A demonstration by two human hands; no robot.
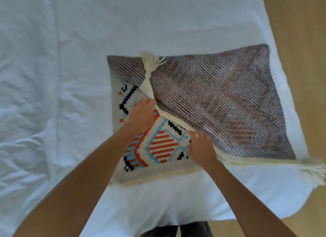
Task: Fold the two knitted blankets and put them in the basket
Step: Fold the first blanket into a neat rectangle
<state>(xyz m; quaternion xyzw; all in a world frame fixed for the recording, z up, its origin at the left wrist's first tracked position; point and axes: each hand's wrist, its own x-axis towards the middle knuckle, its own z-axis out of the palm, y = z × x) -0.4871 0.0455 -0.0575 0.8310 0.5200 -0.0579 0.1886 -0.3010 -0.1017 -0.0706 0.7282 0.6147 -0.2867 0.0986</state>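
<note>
One knitted blanket (220, 102) lies on the white bed, partly folded so its grey striped underside faces up over the patterned side of orange, blue and black shapes. Cream tassels hang at its corners, one (150, 63) lying on top and another (312, 168) at the right. My left hand (141, 113) pinches the cream folded edge near the middle of the blanket. My right hand (201, 146) grips the same cream edge lower down. No second blanket and no basket are in view.
The white bedsheet (70, 78) spreads wide to the left and far side, rumpled at the left. The bed's right edge and near corner border a tan floor (299, 25). Dark trouser legs (176, 231) show at the bottom edge.
</note>
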